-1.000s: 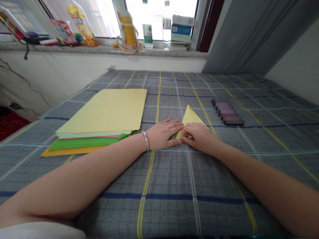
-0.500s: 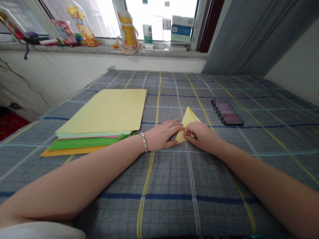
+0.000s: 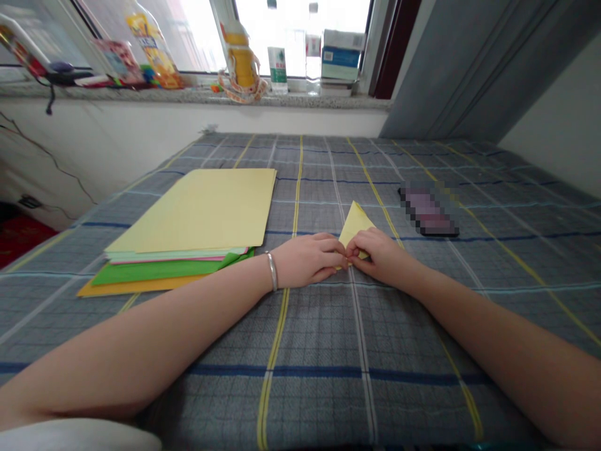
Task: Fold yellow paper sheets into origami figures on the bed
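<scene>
A small piece of folded yellow paper (image 3: 355, 220) lies on the plaid cloth, its narrow tip pointing away from me. My right hand (image 3: 375, 254) is closed on its lower right part, thumb and curled fingers pinching the edge. From the other side, my left hand (image 3: 315, 258), with a silver bangle at the wrist, grips the lower left corner between bent fingers and thumb. The fingertips of both hands meet at the paper's near edge and hide most of that edge.
To the left lies a stack of coloured paper (image 3: 206, 210), yellow on top with green and orange below. A pixelated phone-like object (image 3: 428, 212) rests at the right. Bottles and boxes (image 3: 342, 56) stand on the windowsill (image 3: 188, 95) behind the plaid cloth (image 3: 319, 351).
My left hand's fingers have gone from lying fairly flat on the paper to bent, with their tips moved toward my right hand. My right hand stays nearly in place.
</scene>
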